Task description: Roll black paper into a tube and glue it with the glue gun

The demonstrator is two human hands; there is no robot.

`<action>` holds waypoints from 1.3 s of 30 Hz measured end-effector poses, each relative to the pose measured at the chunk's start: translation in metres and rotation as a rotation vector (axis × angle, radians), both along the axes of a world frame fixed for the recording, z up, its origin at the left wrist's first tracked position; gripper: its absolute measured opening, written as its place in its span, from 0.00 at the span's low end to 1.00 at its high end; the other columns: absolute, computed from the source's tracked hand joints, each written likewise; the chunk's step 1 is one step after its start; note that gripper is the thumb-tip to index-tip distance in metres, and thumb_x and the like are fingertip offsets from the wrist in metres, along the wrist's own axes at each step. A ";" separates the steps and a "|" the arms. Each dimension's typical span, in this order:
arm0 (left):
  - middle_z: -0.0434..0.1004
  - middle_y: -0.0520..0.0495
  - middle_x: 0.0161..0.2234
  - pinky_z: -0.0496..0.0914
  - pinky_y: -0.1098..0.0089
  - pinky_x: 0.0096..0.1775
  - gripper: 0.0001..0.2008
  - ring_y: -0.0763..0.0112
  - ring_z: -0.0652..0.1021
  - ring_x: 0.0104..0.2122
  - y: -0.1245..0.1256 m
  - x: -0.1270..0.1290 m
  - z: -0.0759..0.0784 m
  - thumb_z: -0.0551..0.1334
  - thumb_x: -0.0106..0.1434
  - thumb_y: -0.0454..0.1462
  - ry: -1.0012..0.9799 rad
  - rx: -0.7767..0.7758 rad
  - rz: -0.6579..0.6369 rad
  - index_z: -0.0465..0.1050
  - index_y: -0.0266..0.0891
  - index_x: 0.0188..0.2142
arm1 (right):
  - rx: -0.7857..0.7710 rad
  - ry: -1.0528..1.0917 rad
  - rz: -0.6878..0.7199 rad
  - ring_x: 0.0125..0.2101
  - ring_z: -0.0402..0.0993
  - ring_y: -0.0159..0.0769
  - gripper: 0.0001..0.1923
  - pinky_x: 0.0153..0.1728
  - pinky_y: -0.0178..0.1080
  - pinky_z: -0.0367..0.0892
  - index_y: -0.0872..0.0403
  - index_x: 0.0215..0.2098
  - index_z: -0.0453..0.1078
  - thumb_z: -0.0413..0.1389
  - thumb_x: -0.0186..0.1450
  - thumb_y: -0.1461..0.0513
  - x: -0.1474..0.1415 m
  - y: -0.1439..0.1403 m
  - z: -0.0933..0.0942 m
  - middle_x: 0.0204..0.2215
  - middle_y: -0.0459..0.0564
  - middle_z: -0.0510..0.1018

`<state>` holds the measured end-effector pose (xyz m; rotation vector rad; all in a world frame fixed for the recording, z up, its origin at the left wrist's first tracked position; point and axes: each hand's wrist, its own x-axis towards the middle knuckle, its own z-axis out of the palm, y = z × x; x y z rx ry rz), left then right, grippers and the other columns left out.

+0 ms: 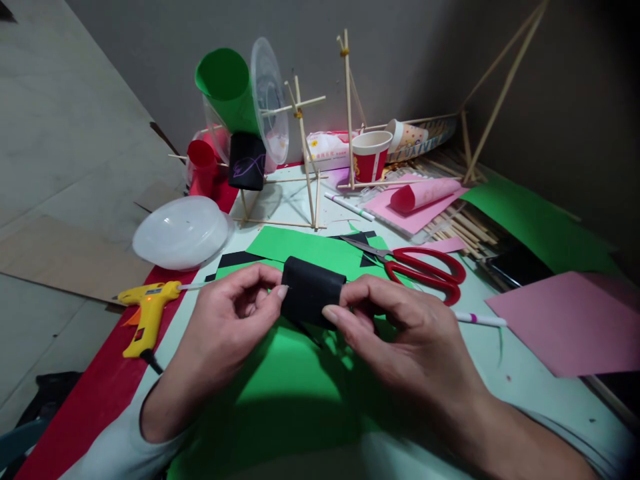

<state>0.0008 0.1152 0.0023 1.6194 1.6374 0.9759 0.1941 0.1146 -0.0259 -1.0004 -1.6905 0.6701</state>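
Pinching a black paper roll [313, 291] from both ends, left hand [227, 313] and right hand [413, 340] fingers closed on it, above green paper [290, 380].

A black paper roll [313, 291] sits above bright green sheets [295, 373]. Red-handled scissors [425, 270], a yellow glue gun [147, 313] with an orange trigger, pink sheets [565, 320], a red strip [100, 387], a red-and-white paper cup [371, 155] and a green cone [227, 87] surround it.
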 end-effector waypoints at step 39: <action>0.73 0.52 0.30 0.67 0.73 0.32 0.10 0.73 0.72 0.29 0.012 0.003 -0.011 0.67 0.57 0.40 -0.084 -0.025 -0.089 0.73 0.38 0.35 | 0.131 -0.138 0.005 0.21 0.66 0.23 0.07 0.25 0.28 0.60 0.57 0.28 0.72 0.62 0.63 0.71 0.001 0.002 -0.013 0.21 0.41 0.72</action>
